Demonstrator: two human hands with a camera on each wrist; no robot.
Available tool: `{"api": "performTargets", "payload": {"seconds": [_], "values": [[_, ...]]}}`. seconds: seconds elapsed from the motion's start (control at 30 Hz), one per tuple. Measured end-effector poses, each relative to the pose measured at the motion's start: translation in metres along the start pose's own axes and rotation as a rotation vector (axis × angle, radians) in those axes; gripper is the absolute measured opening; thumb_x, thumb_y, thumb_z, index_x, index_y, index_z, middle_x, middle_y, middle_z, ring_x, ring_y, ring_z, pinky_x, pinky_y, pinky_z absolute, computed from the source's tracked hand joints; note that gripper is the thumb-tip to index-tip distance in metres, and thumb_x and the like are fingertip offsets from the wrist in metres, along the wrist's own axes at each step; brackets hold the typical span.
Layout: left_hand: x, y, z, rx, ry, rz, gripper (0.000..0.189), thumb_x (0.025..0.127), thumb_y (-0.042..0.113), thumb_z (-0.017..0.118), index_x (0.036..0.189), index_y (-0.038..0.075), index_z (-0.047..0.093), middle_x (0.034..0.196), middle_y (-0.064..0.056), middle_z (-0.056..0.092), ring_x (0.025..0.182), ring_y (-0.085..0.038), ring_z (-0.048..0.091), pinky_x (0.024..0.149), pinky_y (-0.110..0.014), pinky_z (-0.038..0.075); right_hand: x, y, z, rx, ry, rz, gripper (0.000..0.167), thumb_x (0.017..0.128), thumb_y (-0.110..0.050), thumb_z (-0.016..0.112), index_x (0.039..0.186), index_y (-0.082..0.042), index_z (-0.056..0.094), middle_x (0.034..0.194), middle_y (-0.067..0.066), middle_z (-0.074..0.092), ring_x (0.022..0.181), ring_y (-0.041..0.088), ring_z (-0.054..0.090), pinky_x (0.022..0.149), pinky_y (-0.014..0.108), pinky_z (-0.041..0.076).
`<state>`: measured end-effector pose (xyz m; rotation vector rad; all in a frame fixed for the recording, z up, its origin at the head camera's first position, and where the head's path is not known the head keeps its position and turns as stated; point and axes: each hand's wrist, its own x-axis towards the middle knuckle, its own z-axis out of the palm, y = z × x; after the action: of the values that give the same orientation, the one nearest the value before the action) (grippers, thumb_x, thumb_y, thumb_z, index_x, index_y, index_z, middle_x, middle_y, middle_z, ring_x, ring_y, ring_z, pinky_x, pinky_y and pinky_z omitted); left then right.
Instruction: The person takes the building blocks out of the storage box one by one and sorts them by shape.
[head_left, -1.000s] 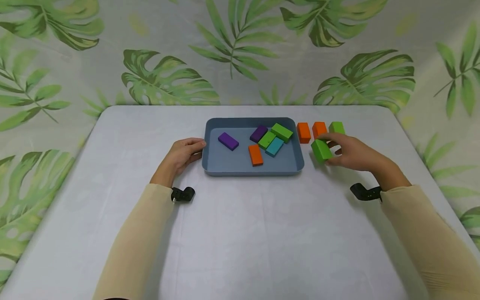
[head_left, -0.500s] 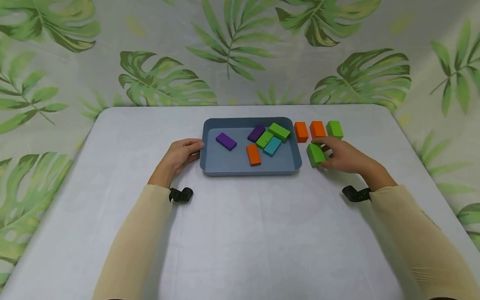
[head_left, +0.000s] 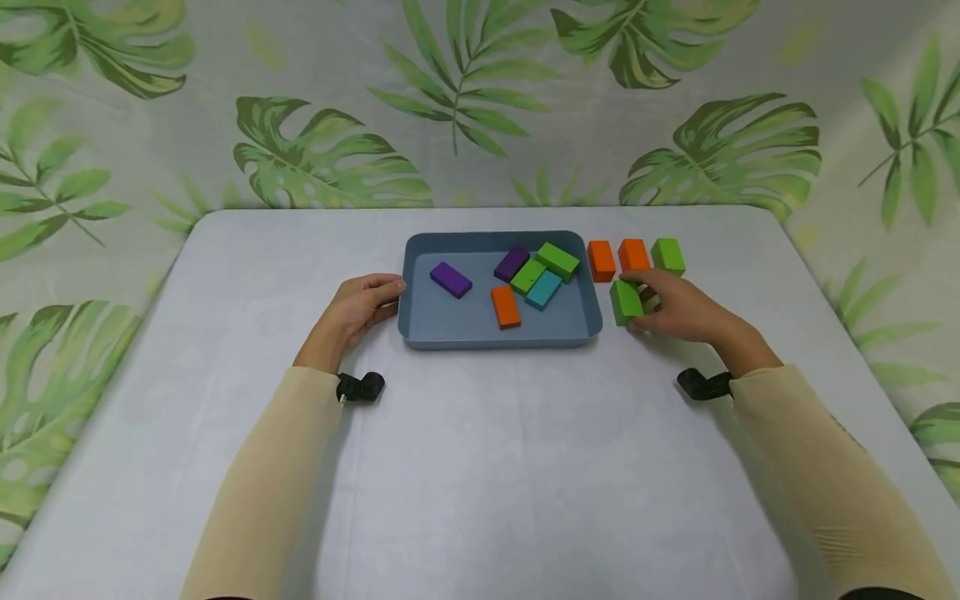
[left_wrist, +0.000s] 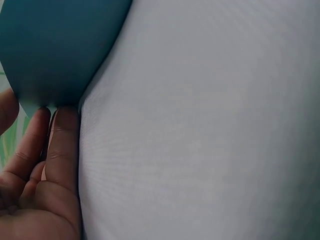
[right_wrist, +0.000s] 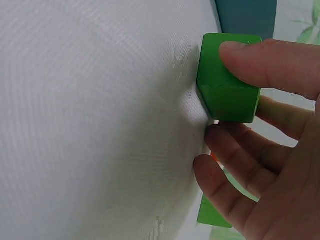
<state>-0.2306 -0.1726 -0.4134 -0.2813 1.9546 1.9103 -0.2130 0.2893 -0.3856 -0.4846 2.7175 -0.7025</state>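
My right hand pinches a green block between thumb and fingers. The block stands at the right of a blue-grey tray, in front of an orange block. In the right wrist view, the thumb lies across one face of the green block, whose lower edge is at the cloth. At the other end, the fingertips of my left hand touch the tray's left wall; those fingers look mostly straight.
Inside the tray lie two purple blocks, including one purple block at the left, two green ones, a teal block and an orange block. Another orange block and a green block stand in the back row on the white tablecloth.
My right hand has carried the green block slightly left and set it down in front of the back row. The left hand has stayed at the tray.
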Motion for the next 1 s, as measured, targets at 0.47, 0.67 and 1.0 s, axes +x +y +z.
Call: {"api": "performTargets", "payload": {"seconds": [0.47, 0.67, 1.0], "values": [[-0.0004, 0.0007, 0.0005, 0.002, -0.005, -0.001, 0.048, 0.101, 0.02, 0.059, 0.143, -0.001, 0.048, 0.141, -0.011, 0.051, 0.127, -0.013, 0.053, 0.116, -0.03, 0.044, 0.0013, -0.003, -0.0004, 0.006, -0.002, 0.02, 0.072, 0.086, -0.005, 0.074, 0.148, 0.003, 0.038, 0.134, 0.025, 0.049, 0.116, 0.041, 0.053, 0.097, 0.058, 0.053], [-0.0005, 0.0003, 0.0003, -0.006, -0.004, 0.001, 0.048, 0.1, 0.019, 0.059, 0.143, -0.002, 0.048, 0.131, -0.005, 0.055, 0.123, -0.012, 0.055, 0.115, -0.031, 0.045, 0.0019, -0.002, 0.0006, 0.004, 0.003, 0.031, 0.073, 0.085, -0.006, 0.074, 0.148, 0.002, 0.038, 0.137, 0.027, 0.045, 0.117, 0.043, 0.052, 0.098, 0.058, 0.053], [-0.0002, 0.0006, 0.0012, 0.0, -0.002, -0.003, 0.048, 0.1, 0.019, 0.059, 0.142, -0.002, 0.048, 0.132, -0.006, 0.055, 0.126, -0.013, 0.054, 0.116, -0.032, 0.045, -0.0016, -0.0032, -0.0021, 0.02, 0.02, 0.036, 0.073, 0.085, -0.006, 0.074, 0.147, 0.002, 0.038, 0.138, 0.03, 0.037, 0.118, 0.046, 0.052, 0.096, 0.058, 0.055]]}}
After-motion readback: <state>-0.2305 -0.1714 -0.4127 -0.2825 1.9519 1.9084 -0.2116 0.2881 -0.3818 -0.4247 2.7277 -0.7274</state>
